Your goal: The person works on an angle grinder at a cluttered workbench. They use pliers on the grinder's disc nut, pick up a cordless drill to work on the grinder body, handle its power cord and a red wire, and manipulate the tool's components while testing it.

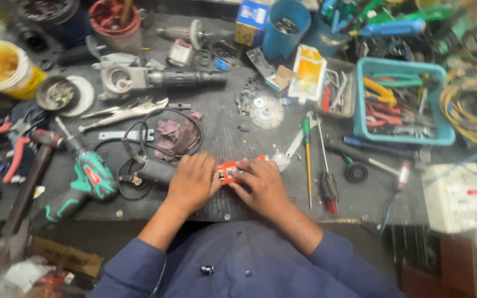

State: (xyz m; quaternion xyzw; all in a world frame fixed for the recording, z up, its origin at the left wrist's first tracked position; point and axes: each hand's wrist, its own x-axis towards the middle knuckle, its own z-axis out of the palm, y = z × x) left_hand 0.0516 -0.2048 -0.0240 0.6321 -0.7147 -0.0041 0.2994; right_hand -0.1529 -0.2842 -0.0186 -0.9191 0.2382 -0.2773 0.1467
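Orange part (229,173) sits at the bench's (222,138) near edge, pinched between both hands. I see the left hand (191,182) closed on its left end, the right hand (263,185) gripping the right end with fingers curled. Green drill (84,185) lies left of them; screwdriver (307,160) lies right. Blue basket (398,102) stands well apart, upper right.

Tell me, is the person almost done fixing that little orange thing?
Hard to say. Both hands, left hand and right hand, hold the small orange part over the black mat. Tools are laid out: a green screwdriver and green drill. Loose bits lie unassembled, so work seems left.
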